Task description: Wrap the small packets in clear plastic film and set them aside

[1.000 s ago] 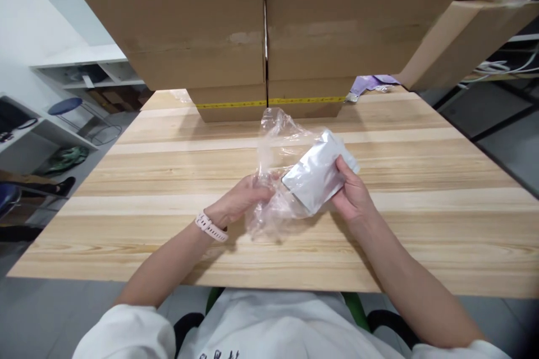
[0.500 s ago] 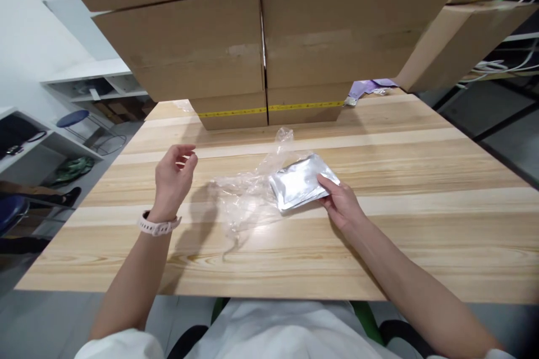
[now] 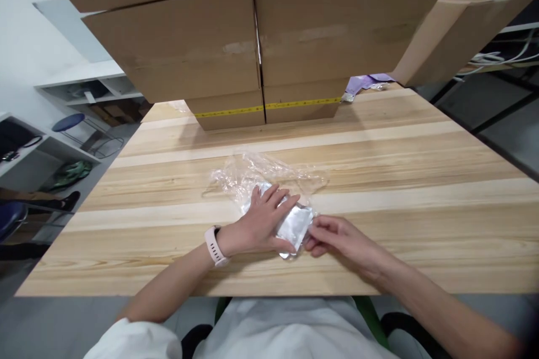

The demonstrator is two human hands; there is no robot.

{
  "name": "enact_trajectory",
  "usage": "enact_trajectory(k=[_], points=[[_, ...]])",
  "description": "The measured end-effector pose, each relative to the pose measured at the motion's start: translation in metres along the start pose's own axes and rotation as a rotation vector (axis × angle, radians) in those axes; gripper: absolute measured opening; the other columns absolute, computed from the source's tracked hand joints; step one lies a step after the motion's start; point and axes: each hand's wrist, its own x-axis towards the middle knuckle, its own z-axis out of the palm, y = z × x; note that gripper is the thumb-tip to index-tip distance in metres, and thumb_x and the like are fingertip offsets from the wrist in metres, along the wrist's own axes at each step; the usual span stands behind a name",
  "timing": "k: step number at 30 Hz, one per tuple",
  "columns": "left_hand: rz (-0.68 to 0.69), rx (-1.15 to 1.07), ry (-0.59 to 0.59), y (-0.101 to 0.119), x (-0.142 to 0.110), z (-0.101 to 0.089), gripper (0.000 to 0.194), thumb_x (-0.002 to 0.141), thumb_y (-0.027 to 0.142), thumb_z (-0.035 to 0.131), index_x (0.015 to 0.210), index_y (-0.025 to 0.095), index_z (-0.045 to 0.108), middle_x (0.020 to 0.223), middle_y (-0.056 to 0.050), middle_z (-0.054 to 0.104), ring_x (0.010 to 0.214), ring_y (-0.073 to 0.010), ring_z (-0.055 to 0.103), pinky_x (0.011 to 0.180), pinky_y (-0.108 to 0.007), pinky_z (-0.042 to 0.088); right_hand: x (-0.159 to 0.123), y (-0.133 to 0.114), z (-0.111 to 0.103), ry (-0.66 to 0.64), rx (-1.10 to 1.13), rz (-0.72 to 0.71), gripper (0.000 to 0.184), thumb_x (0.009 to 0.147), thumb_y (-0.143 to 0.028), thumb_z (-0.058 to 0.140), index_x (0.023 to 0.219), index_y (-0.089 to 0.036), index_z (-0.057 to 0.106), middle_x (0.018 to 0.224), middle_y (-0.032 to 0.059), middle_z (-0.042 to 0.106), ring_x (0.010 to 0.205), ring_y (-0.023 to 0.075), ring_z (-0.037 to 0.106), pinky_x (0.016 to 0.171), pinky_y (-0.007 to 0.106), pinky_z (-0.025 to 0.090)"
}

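Note:
A silver foil pouch [image 3: 296,225] lies on the wooden table close to its front edge, partly covered by my left hand [image 3: 264,219]. That hand rests flat across the pouch with its fingers spread; a pale pink watch band [image 3: 216,247] circles the wrist. At the pouch's right edge, my right hand [image 3: 332,238] has its thumb and fingers pinched together. What they pinch is mostly hidden; it could be the pouch's corner or the clear film beside it. Crumpled clear plastic film [image 3: 269,167] spreads behind and around the pouch.
Large cardboard boxes [image 3: 177,47] are stacked at the back of the table [image 3: 412,179], with a yellow measuring tape [image 3: 231,111] across the lower ones. Purple packaging [image 3: 364,83] sits at the back right. Shelves [image 3: 84,81] and a blue stool [image 3: 68,122] stand to the left.
The pouch has come nearer to me and turned. My left hand has moved right and down onto it, while my right hand has shifted from holding it to its right edge. The film has spread out differently.

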Motion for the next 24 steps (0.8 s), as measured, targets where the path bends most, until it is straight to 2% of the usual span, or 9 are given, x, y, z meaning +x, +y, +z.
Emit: enact_trajectory(k=[2,4,6,8,10,13,16,20,24], points=[[-0.020,0.016,-0.010,0.002,-0.001,0.003,0.107,0.061,0.073,0.083,0.150,0.026,0.047,0.150,-0.023,0.045,0.147,-0.0520,0.025,0.115,-0.076,-0.011,0.003,-0.004,-0.021,0.206,-0.023,-0.078,0.040,0.070,-0.053,0.086,0.082,-0.016,0.073,0.079,0.0072,0.073,0.070,0.0156,0.069,0.066,0.026,0.059],[-0.036,0.025,0.010,0.007,0.000,0.008,0.107,0.058,0.077,0.082,0.145,0.024,0.051,0.145,-0.023,0.047,0.144,-0.0518,0.028,0.113,-0.076,-0.014,0.014,-0.012,-0.035,0.435,0.012,-0.203,0.043,0.064,-0.047,0.090,0.094,-0.021,0.073,0.096,0.0060,0.074,0.074,0.0158,0.070,0.066,0.028,0.060],[-0.052,0.036,0.029,0.012,0.003,0.013,0.099,0.058,0.078,0.080,0.137,0.025,0.055,0.138,-0.021,0.050,0.140,-0.0500,0.032,0.113,-0.076,-0.014,0.030,-0.022,-0.037,0.550,0.029,-0.291,0.055,0.059,-0.038,0.093,0.109,-0.027,0.071,0.117,0.0056,0.070,0.080,0.0168,0.070,0.065,0.029,0.061],[-0.065,0.057,0.041,0.015,0.006,0.018,0.089,0.060,0.075,0.081,0.130,0.025,0.058,0.135,-0.019,0.052,0.139,-0.0485,0.034,0.113,-0.076,-0.014,0.048,-0.032,-0.028,0.523,0.012,-0.324,0.070,0.056,-0.029,0.093,0.121,-0.030,0.067,0.125,0.0057,0.067,0.082,0.0170,0.069,0.061,0.028,0.060],[-0.081,0.093,0.044,0.016,0.007,0.019,0.078,0.064,0.066,0.084,0.124,0.024,0.059,0.136,-0.019,0.050,0.140,-0.0482,0.032,0.113,-0.076,-0.014,0.063,-0.040,-0.016,0.424,-0.014,-0.326,0.080,0.053,-0.022,0.093,0.128,-0.029,0.066,0.110,0.0044,0.071,0.075,0.0157,0.067,0.058,0.026,0.057],[-0.115,0.159,0.013,0.015,0.001,0.015,0.066,0.067,0.054,0.085,0.119,0.022,0.058,0.143,-0.021,0.047,0.146,-0.0487,0.026,0.113,-0.077,-0.011,0.072,-0.047,-0.007,0.341,-0.038,-0.317,0.059,0.053,-0.023,0.093,0.109,-0.020,0.075,0.073,-0.0011,0.068,0.055,0.0100,0.054,0.047,0.022,0.047],[-0.153,0.240,-0.053,0.014,-0.012,0.003,0.064,0.069,0.048,0.083,0.121,0.022,0.056,0.154,-0.020,0.041,0.150,-0.0473,0.020,0.114,-0.077,-0.006,0.056,-0.050,-0.024,0.433,-0.011,-0.359,0.037,0.053,-0.034,0.094,0.081,-0.018,0.076,0.069,-0.0008,0.066,0.053,0.0077,0.049,0.042,0.019,0.041],[-0.121,0.312,-0.202,0.016,-0.023,-0.014,0.063,0.070,0.038,0.078,0.126,0.021,0.055,0.162,-0.019,0.032,0.154,-0.0448,0.015,0.117,-0.074,0.000,0.006,-0.040,-0.068,0.614,0.056,-0.347,0.041,0.046,-0.040,0.098,0.073,-0.020,0.075,0.074,-0.0003,0.064,0.058,0.0083,0.051,0.042,0.019,0.044],[-0.003,0.292,-0.313,0.019,-0.013,-0.016,0.062,0.071,0.035,0.075,0.128,0.022,0.054,0.165,-0.019,0.028,0.156,-0.0428,0.013,0.120,-0.072,0.000,-0.040,-0.017,-0.110,0.745,0.157,-0.288,0.040,0.043,-0.038,0.099,0.074,-0.025,0.076,0.072,0.0007,0.061,0.056,0.0098,0.048,0.037,0.022,0.042]])
